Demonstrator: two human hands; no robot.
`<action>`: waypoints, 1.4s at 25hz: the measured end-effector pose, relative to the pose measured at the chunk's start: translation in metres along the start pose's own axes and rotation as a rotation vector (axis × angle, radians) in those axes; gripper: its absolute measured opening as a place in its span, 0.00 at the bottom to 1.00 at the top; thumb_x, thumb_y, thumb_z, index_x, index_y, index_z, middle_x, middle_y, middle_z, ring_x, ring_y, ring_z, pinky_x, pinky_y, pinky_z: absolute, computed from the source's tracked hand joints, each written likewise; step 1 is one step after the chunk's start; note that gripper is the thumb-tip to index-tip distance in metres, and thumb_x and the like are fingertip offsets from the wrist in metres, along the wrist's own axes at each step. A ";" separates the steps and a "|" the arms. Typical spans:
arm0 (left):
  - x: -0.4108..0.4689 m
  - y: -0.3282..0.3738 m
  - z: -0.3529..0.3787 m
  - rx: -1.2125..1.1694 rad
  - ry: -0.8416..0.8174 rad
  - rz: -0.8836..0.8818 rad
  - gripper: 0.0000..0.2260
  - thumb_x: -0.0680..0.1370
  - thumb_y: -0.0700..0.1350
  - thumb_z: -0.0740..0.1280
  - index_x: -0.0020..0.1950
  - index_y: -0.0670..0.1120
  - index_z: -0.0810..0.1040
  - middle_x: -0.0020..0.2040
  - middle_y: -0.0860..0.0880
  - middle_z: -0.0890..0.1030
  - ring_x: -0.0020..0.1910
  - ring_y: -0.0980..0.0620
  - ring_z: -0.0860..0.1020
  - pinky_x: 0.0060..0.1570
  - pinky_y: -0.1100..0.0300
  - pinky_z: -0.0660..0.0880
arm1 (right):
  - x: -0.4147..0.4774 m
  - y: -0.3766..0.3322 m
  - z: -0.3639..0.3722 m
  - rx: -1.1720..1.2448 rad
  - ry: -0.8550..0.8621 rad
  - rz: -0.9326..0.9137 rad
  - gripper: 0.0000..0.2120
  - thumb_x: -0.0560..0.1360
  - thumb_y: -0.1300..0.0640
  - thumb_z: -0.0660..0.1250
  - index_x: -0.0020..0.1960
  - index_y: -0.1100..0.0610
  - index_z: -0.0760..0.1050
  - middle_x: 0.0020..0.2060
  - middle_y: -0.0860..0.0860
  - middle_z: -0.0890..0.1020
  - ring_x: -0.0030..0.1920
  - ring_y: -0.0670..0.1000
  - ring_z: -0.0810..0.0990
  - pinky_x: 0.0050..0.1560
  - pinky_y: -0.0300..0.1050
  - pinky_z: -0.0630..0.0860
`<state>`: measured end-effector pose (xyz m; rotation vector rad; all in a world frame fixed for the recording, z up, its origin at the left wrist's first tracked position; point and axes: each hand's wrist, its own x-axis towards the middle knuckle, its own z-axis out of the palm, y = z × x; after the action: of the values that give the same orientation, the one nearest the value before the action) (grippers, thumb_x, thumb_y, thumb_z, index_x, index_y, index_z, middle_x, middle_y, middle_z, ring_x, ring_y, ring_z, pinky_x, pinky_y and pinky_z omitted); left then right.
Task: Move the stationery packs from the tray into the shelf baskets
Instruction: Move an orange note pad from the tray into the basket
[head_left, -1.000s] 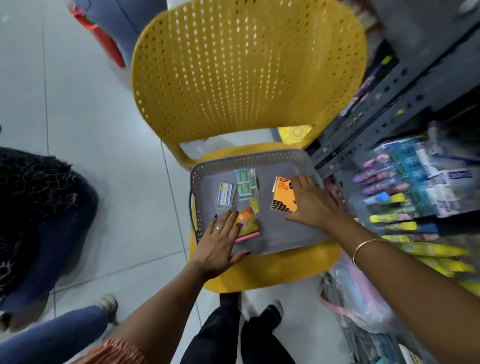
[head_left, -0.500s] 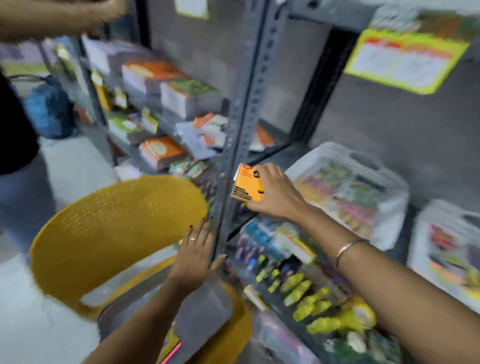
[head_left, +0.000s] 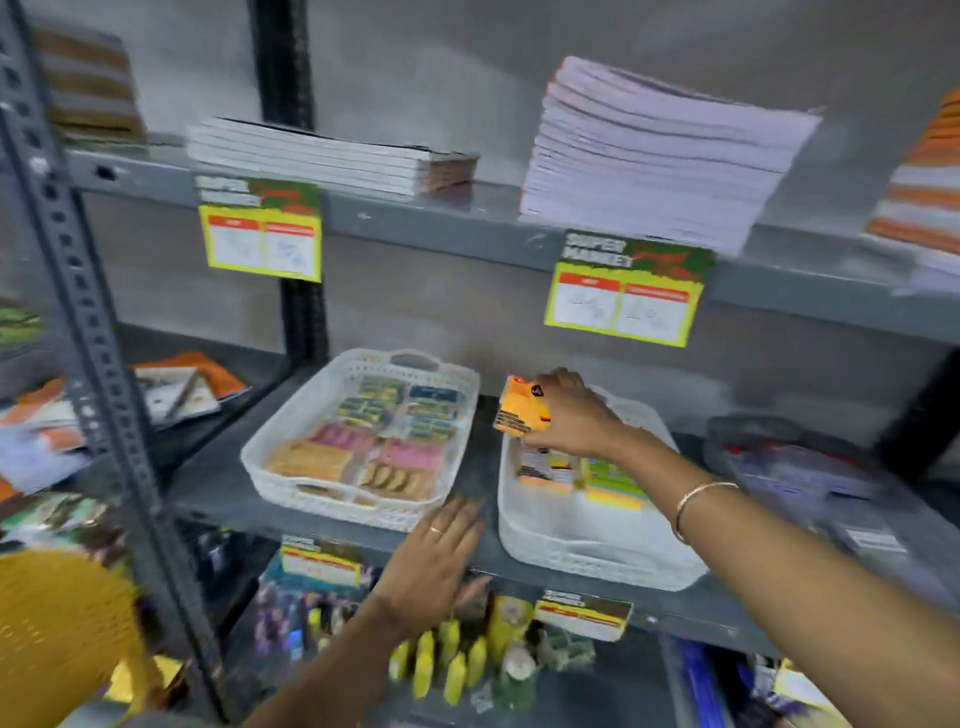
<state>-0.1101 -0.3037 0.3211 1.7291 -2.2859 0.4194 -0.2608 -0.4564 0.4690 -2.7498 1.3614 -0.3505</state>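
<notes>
My right hand (head_left: 571, 415) grips an orange stationery pack (head_left: 519, 408) and holds it above the far left corner of the right-hand white basket (head_left: 587, 556). That basket holds a few colourful packs near its back. To its left stands another white basket (head_left: 291, 457) filled with several rows of packs. My left hand (head_left: 434, 556) is flat and spread, empty, over the front edge of the grey shelf (head_left: 218, 483) between the two baskets. The tray is out of view.
The upright steel post (head_left: 98, 364) stands at the left. Stacked notebooks (head_left: 649, 150) sit on the shelf above, with yellow price tags (head_left: 623, 304) hanging from its edge. Yellow highlighters (head_left: 447, 665) fill the lower shelf. A yellow chair back (head_left: 57, 634) shows at bottom left.
My view swung up from the tray on the chair to the shelf. My right hand lifted the orange pack from the tray and carried it over the right basket. My left hand left the tray.
</notes>
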 end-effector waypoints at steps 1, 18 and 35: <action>0.004 0.009 0.008 -0.031 -0.010 0.004 0.27 0.72 0.60 0.57 0.58 0.42 0.79 0.57 0.44 0.81 0.56 0.45 0.80 0.61 0.52 0.68 | -0.009 0.018 0.004 0.001 -0.024 0.040 0.37 0.65 0.47 0.73 0.68 0.60 0.64 0.64 0.59 0.67 0.67 0.59 0.65 0.67 0.52 0.67; 0.024 0.005 0.064 -0.072 -0.181 -0.177 0.36 0.74 0.68 0.53 0.74 0.46 0.56 0.75 0.46 0.60 0.73 0.47 0.58 0.73 0.49 0.53 | -0.041 0.065 0.100 0.065 -0.523 0.135 0.35 0.71 0.53 0.70 0.72 0.61 0.59 0.70 0.61 0.62 0.72 0.61 0.59 0.69 0.52 0.64; 0.024 0.007 0.059 -0.051 -0.169 -0.170 0.35 0.75 0.67 0.53 0.73 0.46 0.57 0.75 0.46 0.61 0.73 0.47 0.58 0.72 0.49 0.54 | -0.034 0.057 0.108 -0.013 -0.537 0.040 0.34 0.72 0.52 0.69 0.73 0.56 0.58 0.69 0.60 0.63 0.70 0.61 0.62 0.70 0.55 0.65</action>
<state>-0.1249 -0.3452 0.2747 1.9815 -2.2130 0.1869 -0.3009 -0.4699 0.3493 -2.5424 1.2611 0.3761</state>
